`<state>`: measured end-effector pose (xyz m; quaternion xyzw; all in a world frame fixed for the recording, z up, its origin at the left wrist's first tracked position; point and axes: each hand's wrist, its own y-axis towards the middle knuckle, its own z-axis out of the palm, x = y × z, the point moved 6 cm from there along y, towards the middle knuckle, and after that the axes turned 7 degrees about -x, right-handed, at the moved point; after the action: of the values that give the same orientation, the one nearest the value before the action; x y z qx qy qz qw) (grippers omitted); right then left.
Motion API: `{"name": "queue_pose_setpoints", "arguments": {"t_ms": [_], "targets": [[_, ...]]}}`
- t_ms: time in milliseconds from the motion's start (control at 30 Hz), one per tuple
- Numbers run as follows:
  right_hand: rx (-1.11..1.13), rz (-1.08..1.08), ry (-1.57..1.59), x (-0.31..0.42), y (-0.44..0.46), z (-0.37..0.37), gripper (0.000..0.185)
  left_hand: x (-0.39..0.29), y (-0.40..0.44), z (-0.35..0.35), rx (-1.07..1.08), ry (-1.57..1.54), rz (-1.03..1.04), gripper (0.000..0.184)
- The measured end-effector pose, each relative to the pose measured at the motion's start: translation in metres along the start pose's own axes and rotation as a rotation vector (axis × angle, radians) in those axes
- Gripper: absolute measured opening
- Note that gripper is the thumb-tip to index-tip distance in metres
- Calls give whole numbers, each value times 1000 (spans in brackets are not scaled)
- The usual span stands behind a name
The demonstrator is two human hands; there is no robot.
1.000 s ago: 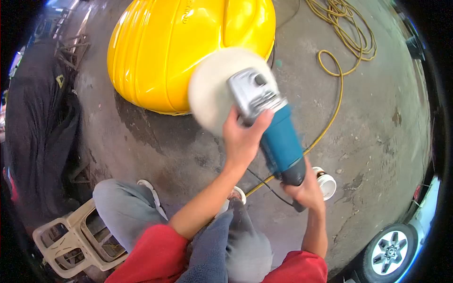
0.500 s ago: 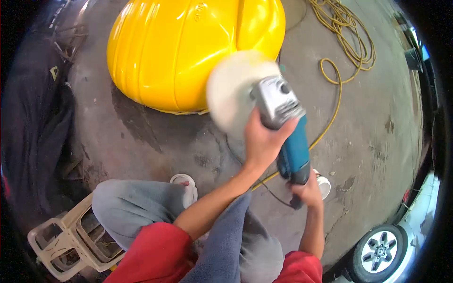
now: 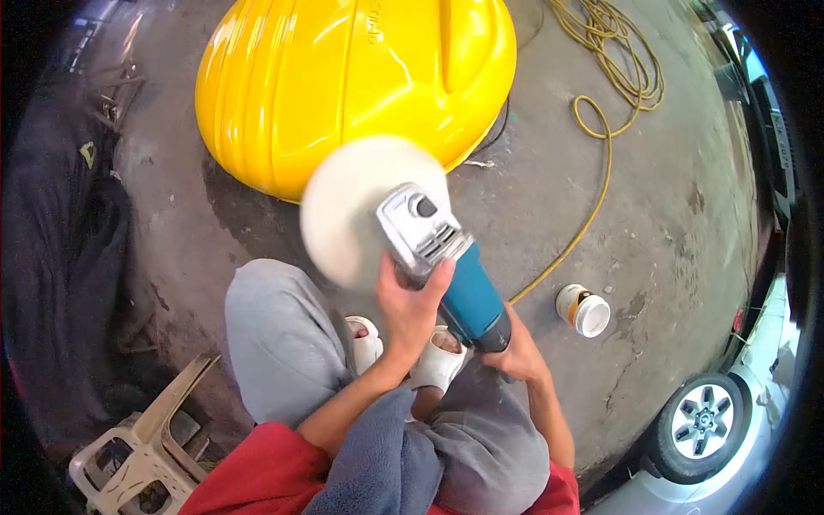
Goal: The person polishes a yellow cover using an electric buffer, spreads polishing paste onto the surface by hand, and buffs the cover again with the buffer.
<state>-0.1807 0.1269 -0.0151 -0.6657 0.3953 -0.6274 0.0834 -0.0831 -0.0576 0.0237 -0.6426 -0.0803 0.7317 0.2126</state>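
Both my hands are on a blue and silver polisher (image 3: 472,296) with a round white buffing pad (image 3: 343,215), whose edge looks blurred. Under the metal head, my left hand (image 3: 410,305) is closed, thumb along the side. Around the dark rear handle wraps my right hand (image 3: 515,350). Beyond the pad sits a glossy yellow ribbed shell (image 3: 318,94) with raised lettering. In view, the pad overlaps the shell's near edge; whether they touch, I cannot tell.
A yellow cable (image 3: 592,215) runs to a coil at the upper right. A white tub (image 3: 584,311) lies to the right. Dark cloth (image 3: 69,223) and a beige plastic chair (image 3: 137,455) are at the left. A car wheel (image 3: 702,427) stands at lower right.
The polisher has moved left and toward me, together with both hands. Its pad now covers less of the yellow shell. More of the white tub and my footwear shows.
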Motion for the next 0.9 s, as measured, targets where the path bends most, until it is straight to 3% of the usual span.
{"name": "queue_pose_setpoints", "arguments": {"t_ms": [100,300,367,433,533,600,767,900], "targets": [[-68,-38,-6,35,11,-2,81,-18,35,18,34,126,136,51],[-93,-57,68,84,29,-18,76,-63,70,45,69,149,135,48],[18,0,-10,85,17,-12,76,-61,53,32,66,134,96,45],[-9,-93,-183,82,8,-16,82,-57,39,19,9,142,44,42],[125,-115,-95,66,23,-19,86,-49,34,19,-78,136,59,43],[59,-206,-188,65,39,-28,86,-52,42,32,-59,125,95,43],[94,-112,36,88,84,-33,83,-70,97,70,13,347,191,43],[155,-184,131,71,90,-20,83,-62,86,44,-90,340,160,45]]}}
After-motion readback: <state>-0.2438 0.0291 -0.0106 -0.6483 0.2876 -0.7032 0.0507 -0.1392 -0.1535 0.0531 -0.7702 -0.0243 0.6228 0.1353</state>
